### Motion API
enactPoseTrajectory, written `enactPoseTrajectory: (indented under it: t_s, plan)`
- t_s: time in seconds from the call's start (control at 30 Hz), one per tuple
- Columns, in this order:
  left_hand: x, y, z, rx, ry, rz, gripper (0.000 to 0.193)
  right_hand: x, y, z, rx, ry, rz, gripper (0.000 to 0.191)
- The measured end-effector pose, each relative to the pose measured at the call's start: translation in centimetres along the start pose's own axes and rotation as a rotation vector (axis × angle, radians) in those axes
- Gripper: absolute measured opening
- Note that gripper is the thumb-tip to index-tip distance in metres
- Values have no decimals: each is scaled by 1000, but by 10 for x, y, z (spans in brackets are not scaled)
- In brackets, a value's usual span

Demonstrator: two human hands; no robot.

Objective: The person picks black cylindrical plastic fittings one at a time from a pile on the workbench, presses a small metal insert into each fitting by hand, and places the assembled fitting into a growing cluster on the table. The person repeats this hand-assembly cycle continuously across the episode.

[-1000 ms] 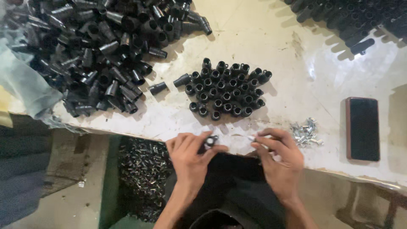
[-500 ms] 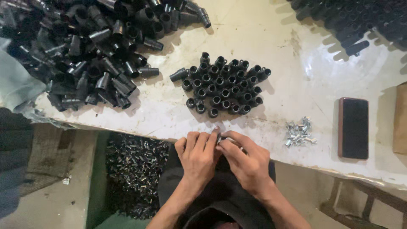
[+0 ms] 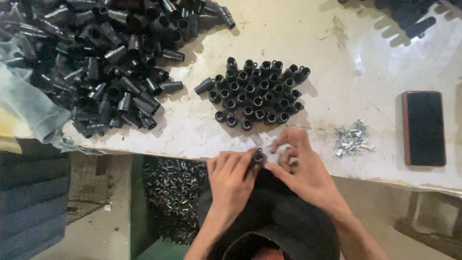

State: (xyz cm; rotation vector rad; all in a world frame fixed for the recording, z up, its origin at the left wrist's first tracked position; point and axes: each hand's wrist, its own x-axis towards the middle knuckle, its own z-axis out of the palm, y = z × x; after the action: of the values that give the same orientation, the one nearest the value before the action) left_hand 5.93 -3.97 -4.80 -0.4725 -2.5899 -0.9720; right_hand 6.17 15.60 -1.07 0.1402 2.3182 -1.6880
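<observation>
Since half a second ago the right hand (image 3: pixel 301 171) has drawn slightly off the left hand (image 3: pixel 233 179), its forefinger now lifted toward the table. The left hand pinches a small black tube fitting (image 3: pixel 258 157) upright at the edge of the white worktable (image 3: pixel 308 43); the right thumb touches it, other fingers loosely curled. Just beyond stands a neat cluster of upright fittings (image 3: pixel 257 94), a loose heap of fittings (image 3: pixel 101 62) far left, small metal inserts (image 3: pixel 353 140) and a dark phone (image 3: pixel 424 127) to the right.

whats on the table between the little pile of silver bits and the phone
Nothing: in the head view, only bare white table shows between the pile of small silver parts and the dark phone.
</observation>
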Motion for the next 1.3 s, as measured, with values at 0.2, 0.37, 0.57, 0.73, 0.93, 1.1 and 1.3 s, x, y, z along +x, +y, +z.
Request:
enactPoseTrajectory:
  t_s: [0.2,0.37,0.57,0.73,0.93,1.1,1.3]
  plan:
    - [37,-55,-38,243,23,-223,42,-24,17,-35,-971,652,-184,33]
    - [70,-77,-46,364,-25,-204,38,-16,37,-41,-955,716,-241,27]
    - [127,-87,-47,437,-20,284,36,-9,24,-42,-867,673,-398,18]
    - [60,-42,-52,206,330,-114,23,-12,23,-47,-705,769,-422,19]
    - [-7,-10,21,-130,7,112,41,-12,33,-5,-320,554,-523,19]
    - [-9,-14,19,-120,22,90,48,-16,12,20,-212,303,-212,35]
    - [-6,-5,13,-143,12,60,49,-7,-4,31,-295,302,-391,29]
